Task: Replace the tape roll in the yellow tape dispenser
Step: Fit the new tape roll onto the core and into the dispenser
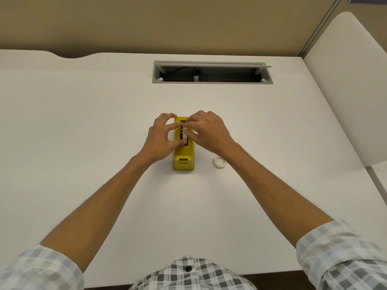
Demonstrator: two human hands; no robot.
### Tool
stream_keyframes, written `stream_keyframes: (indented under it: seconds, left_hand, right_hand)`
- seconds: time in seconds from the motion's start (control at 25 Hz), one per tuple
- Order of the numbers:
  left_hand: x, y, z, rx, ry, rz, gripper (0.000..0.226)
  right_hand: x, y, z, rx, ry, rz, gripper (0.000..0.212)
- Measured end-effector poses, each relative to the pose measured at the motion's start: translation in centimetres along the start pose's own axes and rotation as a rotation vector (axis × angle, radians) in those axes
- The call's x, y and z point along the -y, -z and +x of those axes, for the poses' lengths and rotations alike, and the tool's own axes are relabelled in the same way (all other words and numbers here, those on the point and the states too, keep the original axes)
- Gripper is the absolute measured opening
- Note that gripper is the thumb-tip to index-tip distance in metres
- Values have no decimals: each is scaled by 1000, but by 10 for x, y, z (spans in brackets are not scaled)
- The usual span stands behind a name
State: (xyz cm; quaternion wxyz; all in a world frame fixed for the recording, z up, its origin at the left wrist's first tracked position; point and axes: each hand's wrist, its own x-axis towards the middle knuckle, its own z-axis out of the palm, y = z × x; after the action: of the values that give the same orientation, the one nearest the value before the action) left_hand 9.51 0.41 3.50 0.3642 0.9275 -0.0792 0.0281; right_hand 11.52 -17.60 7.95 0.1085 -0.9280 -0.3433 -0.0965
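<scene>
The yellow tape dispenser (183,162) stands in the middle of the white desk (83,132), its cutter end towards me. A pale tape roll (185,137) sits on edge in the dispenser's slot. My left hand (161,139) pinches the roll from the left with thumb and index finger. My right hand (207,132) pinches it from the right, fingertips over the slot. The far part of the slot is hidden by my fingers. A second white tape roll (219,162) lies flat on the desk just right of the dispenser.
A grey cable hatch (212,81) stands open in the desk at the back. A white chair back (351,80) rises at the right edge. A beige partition (167,21) closes off the far side.
</scene>
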Motion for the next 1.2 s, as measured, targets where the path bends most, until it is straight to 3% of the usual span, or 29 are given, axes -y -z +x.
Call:
stream_keyframes:
  seconds: [0.6, 1.2]
  left_hand:
    - [-10, 2, -1, 16, 53, -51, 46]
    - [-14, 5, -5, 18, 25, -72, 48]
  right_hand:
    - [3, -6, 0, 63, -36, -67, 28]
    - [1, -7, -7, -15, -109, 120, 25]
